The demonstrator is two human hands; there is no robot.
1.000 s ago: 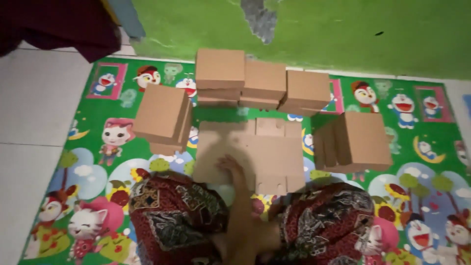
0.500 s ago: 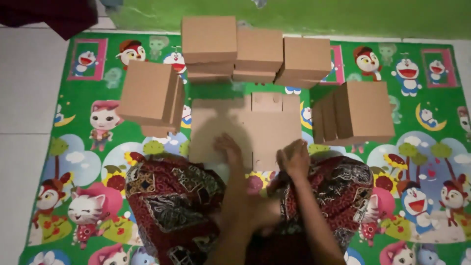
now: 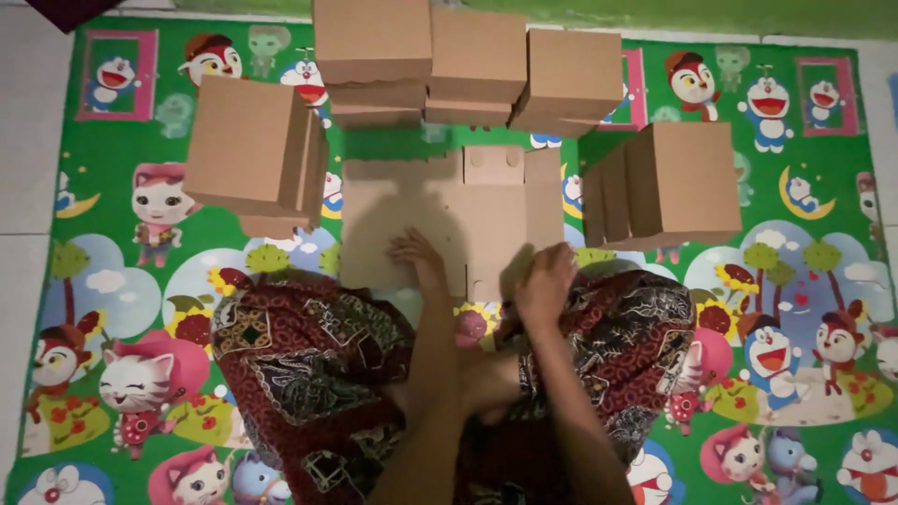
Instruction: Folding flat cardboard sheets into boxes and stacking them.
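Note:
A flat, unfolded brown cardboard box blank (image 3: 449,210) lies on the cartoon play mat (image 3: 112,309) in front of my knees. My left hand (image 3: 418,258) rests palm down on its near edge, fingers spread. My right hand (image 3: 544,285) is at the blank's near right edge, fingers curled; whether it grips the cardboard I cannot tell. My legs in patterned red-black cloth (image 3: 309,374) fill the lower middle.
Folded brown boxes surround the blank: a stack at the left (image 3: 253,154), a group at the right (image 3: 669,182), and a row of stacked boxes at the back (image 3: 458,61). White floor tiles (image 3: 19,187) border the mat on the left.
My right hand came into view and settled at the blank's near right edge. My left hand stays on the cardboard. The camera tilted down slightly.

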